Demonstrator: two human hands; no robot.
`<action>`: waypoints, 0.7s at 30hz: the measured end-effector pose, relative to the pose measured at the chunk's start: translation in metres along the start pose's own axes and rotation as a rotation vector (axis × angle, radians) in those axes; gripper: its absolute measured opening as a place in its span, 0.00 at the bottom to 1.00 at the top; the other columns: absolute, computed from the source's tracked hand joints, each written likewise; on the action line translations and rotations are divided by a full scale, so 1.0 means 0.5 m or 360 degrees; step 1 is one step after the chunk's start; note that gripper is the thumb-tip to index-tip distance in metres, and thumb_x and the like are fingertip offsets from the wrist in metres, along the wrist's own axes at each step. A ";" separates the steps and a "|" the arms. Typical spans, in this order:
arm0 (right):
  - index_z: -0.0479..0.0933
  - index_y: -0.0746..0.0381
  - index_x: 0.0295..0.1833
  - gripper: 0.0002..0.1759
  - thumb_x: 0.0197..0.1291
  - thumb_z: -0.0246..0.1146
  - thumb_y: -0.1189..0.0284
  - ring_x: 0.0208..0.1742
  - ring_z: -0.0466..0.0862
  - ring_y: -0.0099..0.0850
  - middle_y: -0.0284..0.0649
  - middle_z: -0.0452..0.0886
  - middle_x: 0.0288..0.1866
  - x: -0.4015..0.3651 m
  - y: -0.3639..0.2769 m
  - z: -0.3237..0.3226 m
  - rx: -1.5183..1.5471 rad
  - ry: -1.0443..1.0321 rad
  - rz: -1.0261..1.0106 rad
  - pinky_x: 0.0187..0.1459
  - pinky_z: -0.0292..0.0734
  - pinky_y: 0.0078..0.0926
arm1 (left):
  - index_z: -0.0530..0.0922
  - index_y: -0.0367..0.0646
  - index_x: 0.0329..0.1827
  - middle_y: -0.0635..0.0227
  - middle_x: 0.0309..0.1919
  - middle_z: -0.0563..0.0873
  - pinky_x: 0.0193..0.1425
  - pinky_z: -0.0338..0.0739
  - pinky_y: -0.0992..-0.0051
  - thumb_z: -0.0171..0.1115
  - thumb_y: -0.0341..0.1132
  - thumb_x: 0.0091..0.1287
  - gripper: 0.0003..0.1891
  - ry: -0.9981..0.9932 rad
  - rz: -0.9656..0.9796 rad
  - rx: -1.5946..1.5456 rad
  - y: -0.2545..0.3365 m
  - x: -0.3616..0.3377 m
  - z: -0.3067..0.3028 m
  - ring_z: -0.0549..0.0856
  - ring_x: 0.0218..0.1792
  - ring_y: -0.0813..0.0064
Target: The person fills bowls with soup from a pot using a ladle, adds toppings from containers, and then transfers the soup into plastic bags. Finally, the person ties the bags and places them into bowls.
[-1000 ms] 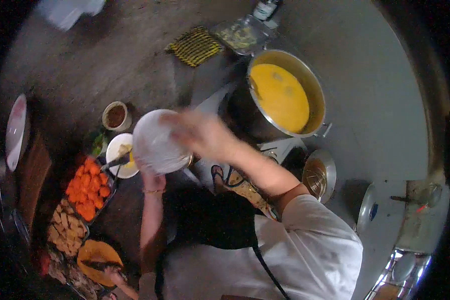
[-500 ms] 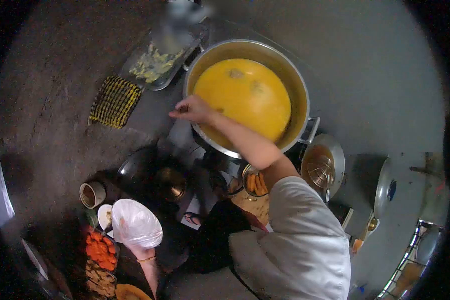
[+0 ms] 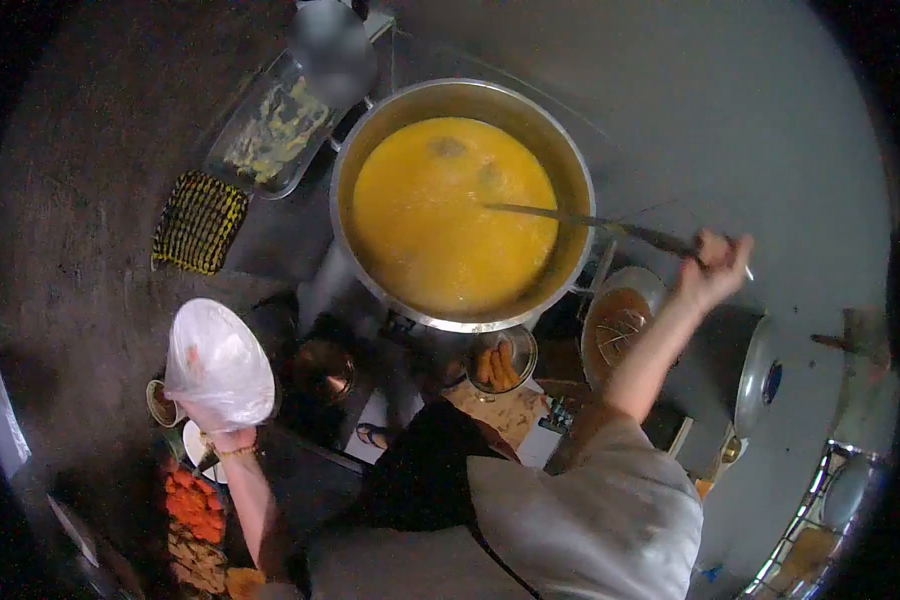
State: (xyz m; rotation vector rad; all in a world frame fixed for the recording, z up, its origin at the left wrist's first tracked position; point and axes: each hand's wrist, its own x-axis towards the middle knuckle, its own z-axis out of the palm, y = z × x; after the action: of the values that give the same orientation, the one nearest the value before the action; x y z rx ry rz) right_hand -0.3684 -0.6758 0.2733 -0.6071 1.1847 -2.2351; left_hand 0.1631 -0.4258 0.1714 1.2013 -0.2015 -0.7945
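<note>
A large metal pot (image 3: 342, 250) holds yellow-orange soup (image 3: 440, 240) with two dark lumps near its far side. Out at the right, my right hand (image 3: 712, 268) is closed on a long dark stirring utensil (image 3: 635, 232). The tool slants across the pot's right rim, and its far end reaches into the middle of the soup. On the left, my left hand (image 3: 225, 425) supports a white bowl (image 3: 220, 360) covered in clear plastic from below. The fingers under the bowl are partly hidden.
A glass dish (image 3: 280, 140) with pale yellow remnants and a yellow-black knitted cloth (image 3: 200, 222) lie left of the pot. A pan with a whisk (image 3: 620, 325) sits at its right. Carrots (image 3: 497, 367) fill a bowl in front. Chopped orange pieces (image 3: 192, 500) are lower left.
My right hand has swung from the pot's left rim to the far right and now holds the long utensil in the soup. My left hand has raised the covered bowl up and left.
</note>
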 end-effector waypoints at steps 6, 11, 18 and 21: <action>0.61 0.61 0.12 0.23 0.50 0.58 0.61 0.14 0.63 0.30 0.35 0.62 0.10 -0.143 -0.062 0.070 -0.0269 -0.1947 -0.0500 0.21 0.64 0.26 | 0.60 0.49 0.63 0.66 0.60 0.68 0.61 0.65 0.63 0.47 0.52 0.64 0.28 0.0002 -0.0013 -0.0004 0.000 0.005 -0.004 0.69 0.58 0.66; 0.66 0.64 0.15 0.21 0.48 0.67 0.63 0.16 0.58 0.20 0.34 0.57 0.11 -0.303 0.279 0.185 -0.0912 -0.1782 -0.0039 0.19 0.53 0.23 | 0.60 0.49 0.63 0.66 0.59 0.68 0.60 0.65 0.63 0.48 0.52 0.64 0.28 0.0058 -0.0031 0.0013 0.007 -0.037 -0.033 0.69 0.58 0.66; 0.66 0.61 0.15 0.18 0.47 0.67 0.69 0.19 0.58 0.17 0.25 0.60 0.15 -0.374 0.464 0.346 -0.0413 -0.1324 -0.0020 0.21 0.52 0.19 | 0.61 0.49 0.63 0.67 0.58 0.69 0.60 0.66 0.63 0.49 0.51 0.63 0.27 0.0134 -0.0051 0.0048 0.012 -0.090 -0.044 0.70 0.57 0.66; 0.71 0.59 0.19 0.12 0.48 0.66 0.69 0.18 0.63 0.18 0.26 0.65 0.15 -0.281 0.352 0.348 -0.0078 -0.0725 0.0291 0.21 0.56 0.17 | 0.61 0.49 0.63 0.67 0.58 0.69 0.60 0.66 0.63 0.49 0.51 0.63 0.27 0.0101 -0.0034 0.0048 0.009 -0.086 -0.034 0.71 0.57 0.67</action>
State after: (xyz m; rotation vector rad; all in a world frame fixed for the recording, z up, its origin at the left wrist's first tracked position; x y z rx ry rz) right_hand -0.1135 -0.7744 0.1943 -0.9285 1.0142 -1.7924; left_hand 0.1432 -0.3848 0.1803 1.2567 -0.1494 -0.7733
